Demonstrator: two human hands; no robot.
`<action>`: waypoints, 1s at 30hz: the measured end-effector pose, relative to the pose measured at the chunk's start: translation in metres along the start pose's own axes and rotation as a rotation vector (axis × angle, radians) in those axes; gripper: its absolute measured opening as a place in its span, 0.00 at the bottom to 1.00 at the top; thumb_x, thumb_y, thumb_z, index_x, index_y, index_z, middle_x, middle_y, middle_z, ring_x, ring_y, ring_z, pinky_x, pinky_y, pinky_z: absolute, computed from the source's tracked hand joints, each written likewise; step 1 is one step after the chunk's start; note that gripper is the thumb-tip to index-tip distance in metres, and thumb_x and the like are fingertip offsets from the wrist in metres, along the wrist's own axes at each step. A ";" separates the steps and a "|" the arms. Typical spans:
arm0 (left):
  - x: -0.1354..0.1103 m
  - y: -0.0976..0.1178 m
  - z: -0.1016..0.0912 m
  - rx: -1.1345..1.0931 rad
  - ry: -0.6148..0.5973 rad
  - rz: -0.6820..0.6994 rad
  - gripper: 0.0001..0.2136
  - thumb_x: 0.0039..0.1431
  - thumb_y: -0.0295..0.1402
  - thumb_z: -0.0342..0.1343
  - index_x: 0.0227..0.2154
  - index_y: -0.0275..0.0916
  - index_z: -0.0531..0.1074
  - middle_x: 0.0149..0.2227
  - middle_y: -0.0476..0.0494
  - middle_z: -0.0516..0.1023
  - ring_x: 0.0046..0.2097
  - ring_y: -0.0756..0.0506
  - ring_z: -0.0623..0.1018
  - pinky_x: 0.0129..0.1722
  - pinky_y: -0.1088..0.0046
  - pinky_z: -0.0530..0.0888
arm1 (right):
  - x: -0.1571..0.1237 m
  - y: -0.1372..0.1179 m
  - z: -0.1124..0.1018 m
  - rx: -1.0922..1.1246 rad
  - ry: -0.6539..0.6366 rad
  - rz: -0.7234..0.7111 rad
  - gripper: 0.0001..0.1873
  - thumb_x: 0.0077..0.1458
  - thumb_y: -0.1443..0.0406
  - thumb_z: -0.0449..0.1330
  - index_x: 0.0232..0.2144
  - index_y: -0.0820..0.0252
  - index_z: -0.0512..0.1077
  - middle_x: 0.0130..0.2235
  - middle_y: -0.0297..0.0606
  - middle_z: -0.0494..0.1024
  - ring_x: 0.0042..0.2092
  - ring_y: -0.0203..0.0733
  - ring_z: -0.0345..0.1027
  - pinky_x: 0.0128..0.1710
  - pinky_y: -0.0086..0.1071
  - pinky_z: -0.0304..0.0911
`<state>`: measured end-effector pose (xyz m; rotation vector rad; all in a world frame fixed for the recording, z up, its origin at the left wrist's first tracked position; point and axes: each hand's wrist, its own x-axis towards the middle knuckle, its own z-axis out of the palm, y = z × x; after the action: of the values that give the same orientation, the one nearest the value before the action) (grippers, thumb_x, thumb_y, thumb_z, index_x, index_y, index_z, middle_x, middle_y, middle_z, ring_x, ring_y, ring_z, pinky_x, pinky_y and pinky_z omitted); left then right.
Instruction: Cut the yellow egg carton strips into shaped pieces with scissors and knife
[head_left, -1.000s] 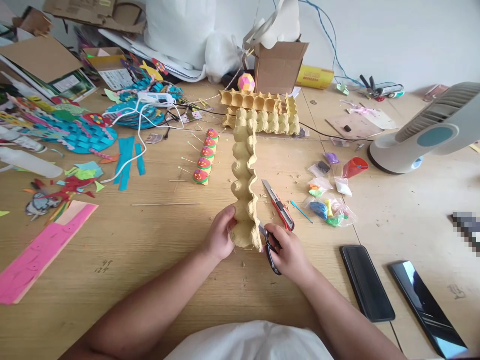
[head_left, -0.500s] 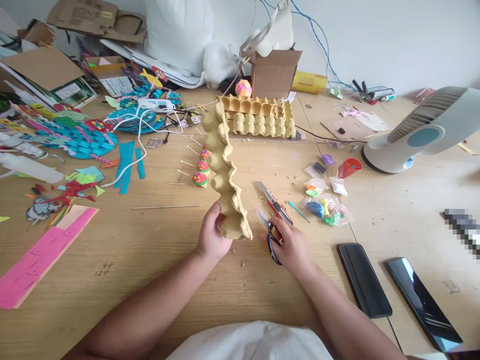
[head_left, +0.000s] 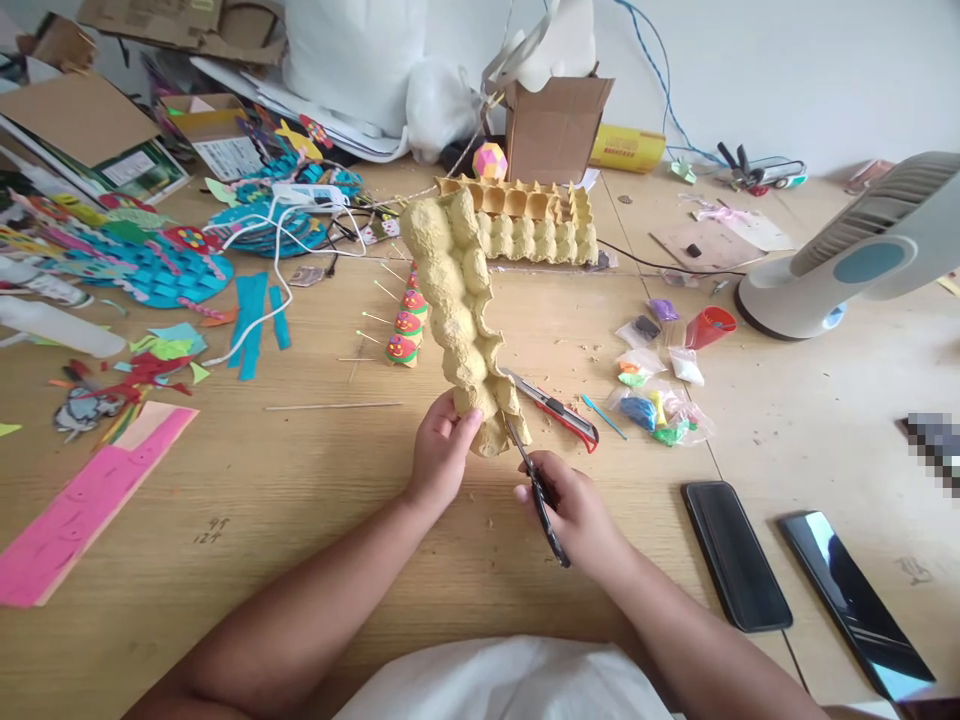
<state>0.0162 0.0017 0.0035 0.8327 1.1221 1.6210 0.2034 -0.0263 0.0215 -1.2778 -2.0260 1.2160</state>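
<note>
My left hand (head_left: 444, 450) grips the near end of a yellowish egg carton strip (head_left: 459, 335), thumb on top, holding it tilted above the table. In my right hand (head_left: 574, 505) is a pair of scissors (head_left: 541, 500) with black handles. Their blades meet the strip's right edge near its lower end, and the tips are partly hidden there. Beyond the scissors a red utility knife (head_left: 562, 412) lies on the wood with its blade out. Just left of the strip stands a row of painted red and green caterpillar faces (head_left: 405, 335) with pins sticking out.
Further egg carton pieces (head_left: 536, 238) lie at the back. To the right are bags of coloured clay (head_left: 652, 410), a red cup (head_left: 710, 327), a white fan (head_left: 832, 265) and two phones, one a black phone (head_left: 736, 555). Blue woven paper crafts (head_left: 169, 270) crowd the left.
The egg carton strip has turned so more of its bumpy face shows. My right hand has brought the scissors from beside the strip up to its edge, and the blades have closed in on it.
</note>
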 end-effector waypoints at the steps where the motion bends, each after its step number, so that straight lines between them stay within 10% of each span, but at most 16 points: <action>1: 0.000 0.001 0.000 0.008 0.000 0.009 0.11 0.58 0.38 0.63 0.41 0.40 0.78 0.38 0.46 0.80 0.44 0.44 0.76 0.46 0.75 0.70 | 0.001 0.000 0.000 0.018 -0.005 0.015 0.10 0.63 0.57 0.59 0.43 0.55 0.68 0.27 0.27 0.66 0.28 0.34 0.58 0.28 0.27 0.54; 30: -0.006 -0.001 -0.002 0.152 -0.139 0.086 0.13 0.62 0.43 0.59 0.44 0.40 0.76 0.43 0.42 0.80 0.46 0.42 0.78 0.49 0.67 0.73 | 0.001 0.006 0.005 0.137 0.012 0.127 0.14 0.62 0.55 0.59 0.45 0.53 0.62 0.27 0.24 0.61 0.28 0.34 0.55 0.29 0.28 0.52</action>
<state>0.0170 -0.0042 0.0019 1.0894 1.1339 1.5355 0.2020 -0.0266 0.0136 -1.3598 -1.8429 1.3759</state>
